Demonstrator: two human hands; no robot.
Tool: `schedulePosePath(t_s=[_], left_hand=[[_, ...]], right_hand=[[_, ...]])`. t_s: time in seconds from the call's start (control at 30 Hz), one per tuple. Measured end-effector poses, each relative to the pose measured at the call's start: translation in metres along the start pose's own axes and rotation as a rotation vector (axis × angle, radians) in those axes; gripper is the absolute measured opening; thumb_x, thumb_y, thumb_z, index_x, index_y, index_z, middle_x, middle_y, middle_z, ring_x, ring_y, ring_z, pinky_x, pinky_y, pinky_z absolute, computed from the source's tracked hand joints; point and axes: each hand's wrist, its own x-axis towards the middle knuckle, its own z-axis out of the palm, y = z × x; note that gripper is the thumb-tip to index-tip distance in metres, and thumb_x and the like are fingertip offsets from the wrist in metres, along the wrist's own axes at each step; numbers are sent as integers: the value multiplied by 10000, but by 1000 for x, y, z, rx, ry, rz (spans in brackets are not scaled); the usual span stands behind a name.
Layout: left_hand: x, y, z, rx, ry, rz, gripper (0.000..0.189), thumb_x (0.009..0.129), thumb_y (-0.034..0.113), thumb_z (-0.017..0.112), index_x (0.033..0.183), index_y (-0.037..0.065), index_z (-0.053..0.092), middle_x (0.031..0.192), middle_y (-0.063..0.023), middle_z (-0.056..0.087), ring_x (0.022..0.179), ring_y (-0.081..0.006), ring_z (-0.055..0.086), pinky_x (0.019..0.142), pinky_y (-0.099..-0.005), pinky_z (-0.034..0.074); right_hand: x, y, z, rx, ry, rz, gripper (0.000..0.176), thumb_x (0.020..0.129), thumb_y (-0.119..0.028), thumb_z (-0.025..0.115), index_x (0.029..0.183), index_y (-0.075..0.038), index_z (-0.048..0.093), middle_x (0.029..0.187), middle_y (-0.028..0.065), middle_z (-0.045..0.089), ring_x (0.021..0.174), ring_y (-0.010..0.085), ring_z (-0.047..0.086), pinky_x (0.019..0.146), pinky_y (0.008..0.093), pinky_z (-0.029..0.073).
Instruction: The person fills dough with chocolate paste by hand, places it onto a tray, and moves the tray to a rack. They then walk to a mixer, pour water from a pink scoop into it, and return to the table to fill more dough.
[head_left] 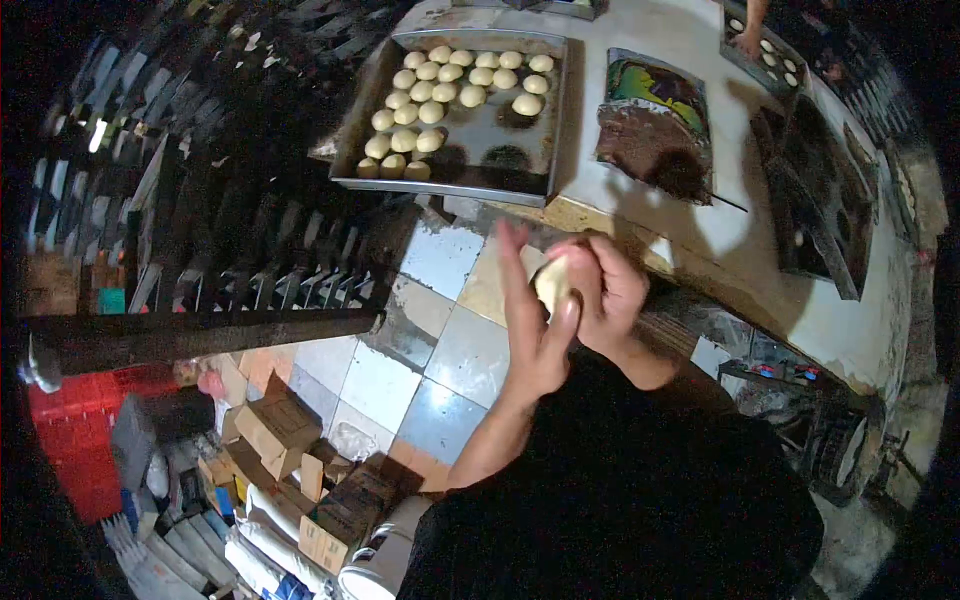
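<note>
A pale piece of dough (550, 286) is held between my two hands, in front of my body and just off the table's edge. My left hand (532, 330) cups it from the left, its fingers stretched upward and its thumb against the dough's lower side. Curled fingers of my right hand (606, 292) press on it from the right and partly hide it. Beyond them, a metal baking tray (450, 190) carries several round dough balls (430, 111), mostly toward its left and far sides. To its right lies brown paste (650, 148) on a colourful plastic sheet (655, 82).
A thin dark stick (729, 203) pokes out of the paste. Another person's hand (746, 42) reaches into a second tray (765, 65) at top right. Dark trays (820, 190) lean at the table's right. Cardboard boxes (276, 432) and a red crate (75, 430) stand lower left.
</note>
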Motion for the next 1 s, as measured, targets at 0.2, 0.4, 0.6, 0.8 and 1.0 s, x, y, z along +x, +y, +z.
schedulePosePath(t_s=[0.2,0.4,0.6,0.8,1.0], left_hand=[[11,-32,54,-320,-193,-568,366,970,249,574,1187,-43,606,1044,-125,676,939,-169,623,868,-284,468],[19,-77,141,-795,-262,-1126,279,970,218,575,1113,-18,618,981,-78,678,827,-132,651,729,-268,542],[44,-101,179,-920,-352,-1288,342,947,176,596,1198,-54,562,1127,-150,646,957,-195,667,859,-296,564],[36,-151,166,-826,-51,-1155,488,858,245,640,1269,0,550,1268,-143,578,1187,-273,539,1024,-426,414],[36,-149,144,-659,266,-995,346,926,162,607,1211,-33,580,1231,-153,595,1147,-280,568,999,-453,452]], right_hand=[[37,70,-42,-289,40,-24,335,1016,-276,403,993,-27,625,871,147,621,796,298,600,750,400,471],[47,135,-121,-6,61,199,555,1037,-422,249,1027,-15,626,923,86,576,853,182,520,797,330,420],[22,258,-273,-650,69,401,264,946,-236,503,1090,-44,614,953,152,636,811,283,606,759,381,477],[32,283,-325,-1107,-444,248,347,820,-87,533,1165,-70,573,1106,212,608,890,391,625,735,492,525],[54,240,-314,-949,-655,161,447,841,-94,555,1287,-71,526,1016,193,597,771,364,629,673,469,536]])
